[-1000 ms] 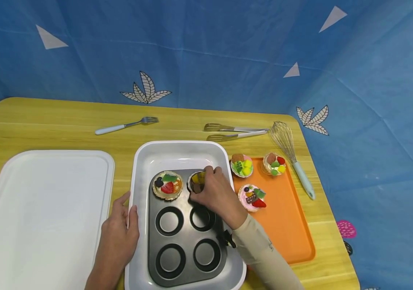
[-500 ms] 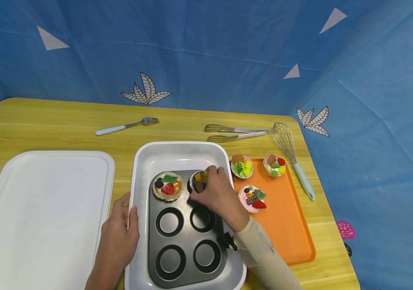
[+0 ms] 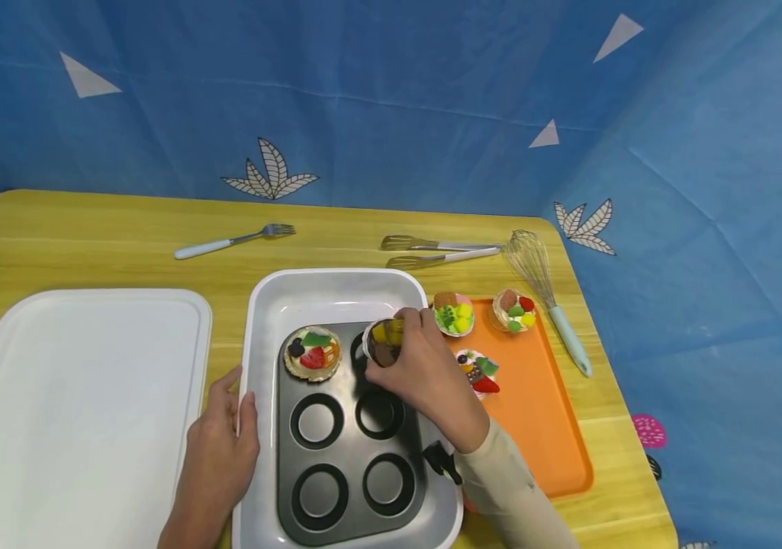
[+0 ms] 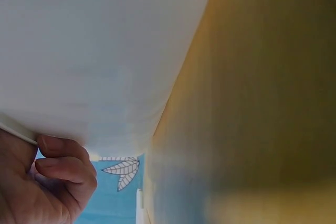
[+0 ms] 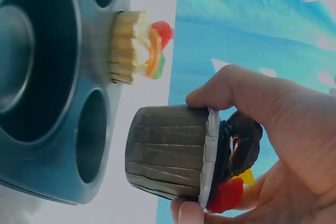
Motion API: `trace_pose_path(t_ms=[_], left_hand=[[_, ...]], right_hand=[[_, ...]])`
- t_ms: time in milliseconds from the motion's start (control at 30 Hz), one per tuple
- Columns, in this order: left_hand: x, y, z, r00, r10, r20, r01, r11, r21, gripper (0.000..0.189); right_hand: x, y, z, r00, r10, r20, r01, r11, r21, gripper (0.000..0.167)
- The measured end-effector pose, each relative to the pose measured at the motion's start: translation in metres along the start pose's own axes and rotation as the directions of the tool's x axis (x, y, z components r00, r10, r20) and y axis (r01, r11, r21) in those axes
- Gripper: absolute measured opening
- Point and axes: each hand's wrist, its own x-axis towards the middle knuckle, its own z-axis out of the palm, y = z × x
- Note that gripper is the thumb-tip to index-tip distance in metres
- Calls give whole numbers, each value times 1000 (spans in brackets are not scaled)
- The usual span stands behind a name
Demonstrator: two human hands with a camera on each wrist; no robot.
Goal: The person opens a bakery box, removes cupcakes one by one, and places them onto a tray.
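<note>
My right hand (image 3: 425, 374) pinches a dark-wrapped cupcake (image 5: 170, 153) by its rim, thumb on one side and fingers on the other. Chocolate, red and yellow toppings show on it in the right wrist view. It is held clear of the muffin tin (image 3: 352, 450), by the top right cup. A fruit-topped cupcake (image 3: 312, 354) sits in the top left cup. The tin lies inside a deep white tray (image 3: 336, 284). My left hand (image 3: 219, 450) grips that tray's left rim, fingers curled at the edge in the left wrist view.
Right of the white tray, an orange tray (image 3: 542, 427) bears several cupcakes at its far end. A whisk (image 3: 547, 297), tongs (image 3: 442, 252) and a fork (image 3: 233, 241) lie along the back of the table. At left is a flat white tray (image 3: 88, 412).
My right hand has lifted the dark-wrapped cupcake out of the top right cup and shifted slightly right. The left hand keeps its hold on the tray rim. The head view has shifted slightly.
</note>
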Motion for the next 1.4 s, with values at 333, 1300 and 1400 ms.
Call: trace_pose_path(t_ms=[333,1300,1400], left_hand=[[-1,-2,0,998,50,-33,-50,999,3,45],[0,-1,0,1000,1,0,-1,1000,2,46],[0,0,0,1000,7,-6,-7,1000,3,46]], right_hand=[[-15,7,-22,999,37,-36,-37,999,25,70],[-31,107,-88,964,230,-137,-218,972,92,66],[-32,120,-90,960,241,-143,-227,968,109,67]])
